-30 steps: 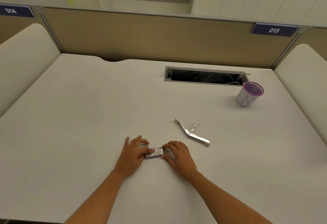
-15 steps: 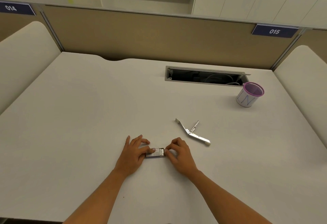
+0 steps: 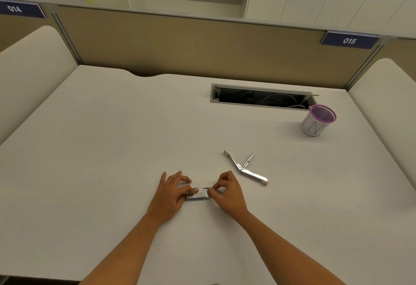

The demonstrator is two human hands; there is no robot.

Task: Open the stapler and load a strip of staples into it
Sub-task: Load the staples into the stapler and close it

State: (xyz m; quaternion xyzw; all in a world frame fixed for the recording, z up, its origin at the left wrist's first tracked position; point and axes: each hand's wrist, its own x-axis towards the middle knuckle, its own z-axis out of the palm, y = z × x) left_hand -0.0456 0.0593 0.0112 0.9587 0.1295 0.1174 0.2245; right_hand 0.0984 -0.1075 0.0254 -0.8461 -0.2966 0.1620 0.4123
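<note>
- A small staple box [image 3: 198, 194] lay flat on the bench [image 3: 112, 149], and everything below is placed relative to it.
- The left hand [image 3: 171, 192] rested against the box's left end, its grip narrow, with thumb and fingertips pressed on the box's top and near edge, pinning it to the bench.
- The right hand [image 3: 227, 191] sat at the box's right end, its grip a tight pinch of thumb and forefinger at the box's open end; whether a strip of staples was between them was too small to tell.
- The stapler [image 3: 245, 168] lay beyond the box and to its right, apart from both hands, nearer to the right hand's knuckles than to the left hand.
- The stapler was opened out: one metal arm pointed away and left, one pointed toward the near right, and a thin rod stood up between them from the hinge.
- A purple-rimmed mesh cup [image 3: 317, 120] stood well beyond the box to the far right, past the stapler.
- An open cable slot [image 3: 261, 99] ran across the bench surface farther back from the box, just behind the cup.
</note>
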